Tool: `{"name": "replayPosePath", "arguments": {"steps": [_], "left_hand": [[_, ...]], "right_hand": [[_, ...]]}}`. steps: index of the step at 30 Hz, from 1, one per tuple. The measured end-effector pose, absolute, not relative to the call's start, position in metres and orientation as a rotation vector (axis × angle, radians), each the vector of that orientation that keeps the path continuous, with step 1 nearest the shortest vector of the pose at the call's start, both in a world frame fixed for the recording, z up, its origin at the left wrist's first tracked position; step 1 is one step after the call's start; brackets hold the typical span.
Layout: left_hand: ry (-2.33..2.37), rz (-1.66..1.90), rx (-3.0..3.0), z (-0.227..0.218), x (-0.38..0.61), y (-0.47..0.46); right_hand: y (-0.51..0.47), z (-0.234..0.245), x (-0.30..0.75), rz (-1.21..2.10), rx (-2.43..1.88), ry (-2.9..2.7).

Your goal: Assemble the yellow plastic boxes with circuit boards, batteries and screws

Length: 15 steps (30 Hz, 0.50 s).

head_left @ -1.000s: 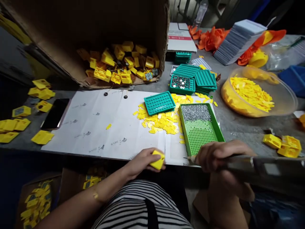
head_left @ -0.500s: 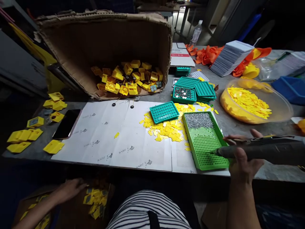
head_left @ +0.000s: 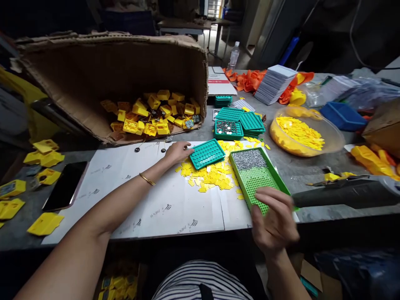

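My left hand reaches across the white paper, and its outstretched fingers touch the left corner of a teal perforated tray. That tray rests on a heap of small yellow chips. My right hand hovers, slightly blurred, over the near end of the green perforated tray; its fingers are loosely spread and hold nothing. Small silver screws fill the green tray's far end. A dark electric screwdriver lies on the table just right of my right hand.
A tipped cardboard box spills yellow housings at the back. Stacked teal trays, a clear bowl of yellow chips, a blue bin and a card stack stand to the right. A phone lies at the left.
My left hand, which held a yellow housing, dropped below the table and rose empty to the teal tray. My right hand let go of the screwdriver, which now lies on the table.
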<state>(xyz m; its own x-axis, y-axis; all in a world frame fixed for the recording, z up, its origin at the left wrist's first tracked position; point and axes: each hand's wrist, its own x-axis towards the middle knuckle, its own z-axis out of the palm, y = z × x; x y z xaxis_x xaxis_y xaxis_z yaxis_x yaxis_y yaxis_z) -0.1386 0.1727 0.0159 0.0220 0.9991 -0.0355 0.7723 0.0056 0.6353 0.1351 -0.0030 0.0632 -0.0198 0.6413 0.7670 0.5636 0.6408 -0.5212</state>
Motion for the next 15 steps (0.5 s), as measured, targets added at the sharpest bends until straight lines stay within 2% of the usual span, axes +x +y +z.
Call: {"name": "replayPosePath", "arguments": {"steps": [8, 15], "left_hand": [[1.739, 0.734, 1.866, -0.002, -0.142, 0.182], [1.650, 1.019, 1.619, 0.008, -0.145, 0.175]], "right_hand": [[0.069, 0.045, 0.073, 0.548, -1.042, -1.859], [0.124, 0.036, 0.082, 0.633, -1.371, -1.504]]}}
